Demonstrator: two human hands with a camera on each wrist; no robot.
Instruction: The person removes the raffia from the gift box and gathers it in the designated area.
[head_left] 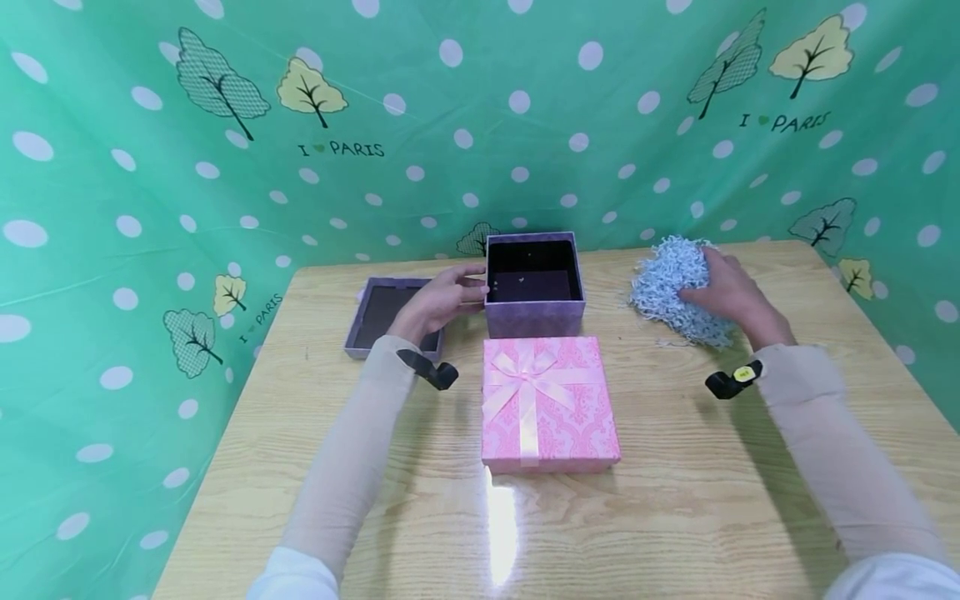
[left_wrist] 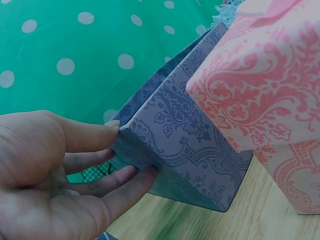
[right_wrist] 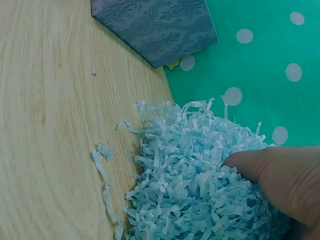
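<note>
An open purple patterned box (head_left: pixel 534 320) stands at the back middle of the table, a few small specks on its dark inside. At its left wall my left hand (head_left: pixel 444 302) rests its fingertips, the fingers fairly straight. In the left wrist view the thumb (left_wrist: pixel 92 132) meets the rim's corner and the other fingers lie against the outer wall. My right hand (head_left: pixel 738 296) grips a heap of light blue shredded paper (head_left: pixel 667 279) from its right side. In the right wrist view its thumb (right_wrist: pixel 270 172) presses into the strands; the other fingers are hidden.
A pink gift box (head_left: pixel 551 417) with a ribbon bow stands just in front of the purple box. The purple box's lid (head_left: pixel 378 317) lies upturned at the left, partly behind my left hand. A green dotted curtain (head_left: pixel 450 125) hangs behind the wooden table (head_left: pixel 675 500).
</note>
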